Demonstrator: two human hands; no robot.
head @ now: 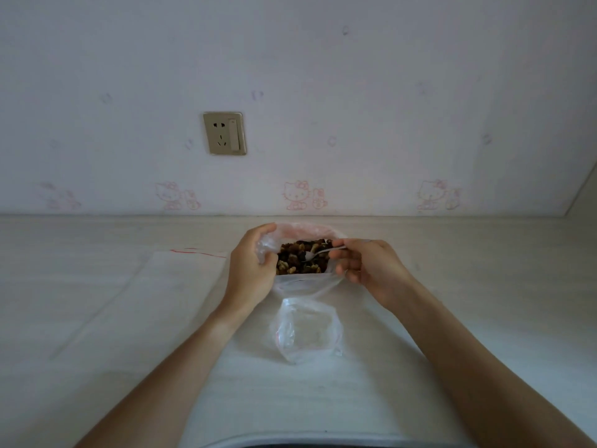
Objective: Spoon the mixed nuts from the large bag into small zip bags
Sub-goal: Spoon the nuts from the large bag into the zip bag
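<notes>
A large clear bag stands open near the back of the table, filled with dark and tan mixed nuts. My left hand grips the bag's left rim and holds the mouth wide. My right hand pinches the handle of a small metal spoon, whose bowl lies among the nuts. A small clear zip bag sits crumpled on the table just in front of the large bag, between my forearms.
Flat clear zip bags with a red seal line lie on the pale table to the left. A wall with a socket plate rises behind. A dark edge runs along the table's near side.
</notes>
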